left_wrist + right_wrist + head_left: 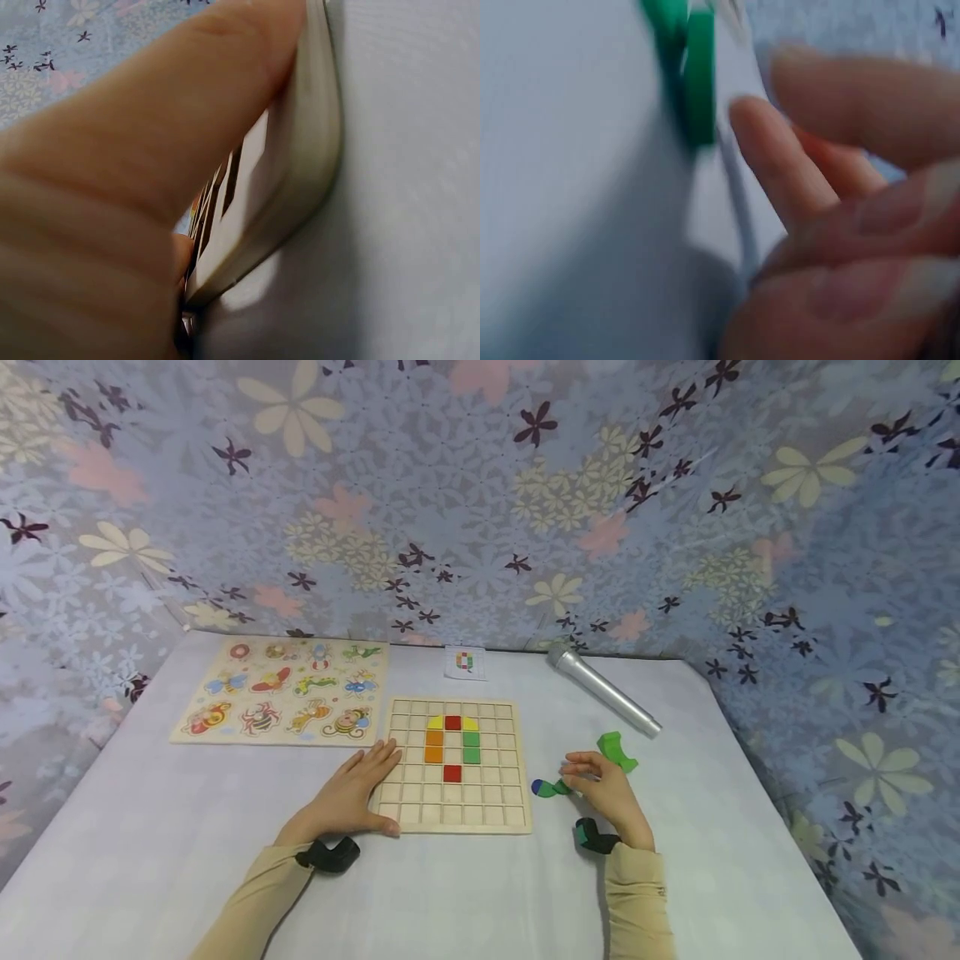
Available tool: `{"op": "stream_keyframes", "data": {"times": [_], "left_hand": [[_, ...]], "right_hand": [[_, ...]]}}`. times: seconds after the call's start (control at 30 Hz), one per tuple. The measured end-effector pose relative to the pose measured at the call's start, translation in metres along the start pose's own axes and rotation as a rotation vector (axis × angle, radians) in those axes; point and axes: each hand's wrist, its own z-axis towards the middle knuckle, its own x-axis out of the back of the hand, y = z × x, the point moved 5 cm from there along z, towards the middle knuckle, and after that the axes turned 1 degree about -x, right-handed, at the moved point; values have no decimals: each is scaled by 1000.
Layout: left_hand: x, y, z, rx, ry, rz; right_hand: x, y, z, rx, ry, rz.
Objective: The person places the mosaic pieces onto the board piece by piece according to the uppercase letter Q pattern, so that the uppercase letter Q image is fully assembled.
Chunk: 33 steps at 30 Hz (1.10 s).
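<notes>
My left hand (358,789) lies spread along the left edge of a wooden grid board (452,825), its thumb on the front left corner. That board edge (300,172) also fills the left wrist view beneath the thumb. Red (452,773), orange (433,745), green (471,747) and yellow tiles sit in its squares. Right of the board, my right hand (606,789) hovers with loosely bent fingers over small blue-and-green rounded pieces (546,788). In the right wrist view, a green piece (700,79) stands just beyond the fingertips, with nothing between them.
Bright green arched pieces (615,750) lie behind the right hand. A silver microphone-shaped rod (607,692) rests at the back right. At the back, a small pattern card (465,663) shows a coloured design. An insect picture puzzle board (285,681) occupies the back left of the white table (465,902).
</notes>
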Motion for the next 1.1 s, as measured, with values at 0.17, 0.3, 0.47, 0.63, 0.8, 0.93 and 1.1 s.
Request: {"op": "stream_keyframes", "data": {"times": [0.17,0.3,0.47,0.63,0.8,0.93,1.1], "left_hand": [[1,0,-2,9,-4,-4],[1,-1,-4,14,2,-7],[2,-1,-3,-8,9,1],[-1,-1,0,-17,2,10],[-4,-1,0,-21,-11,5],[-2,-1,0,-18,10,14],[0,-3,-1,-13,8,9]], "right_hand": [[1,8,-4,30,-94,25],[-7,2,1,66,-81,-7],[-16,-6,8,106,-101,-91],[-22,-16,15,94,-171,-170],[-23,-18,17,60,-200,-187],[-24,-19,18,43,-210,-165],[-26,-21,21,30,-164,-153]]}}
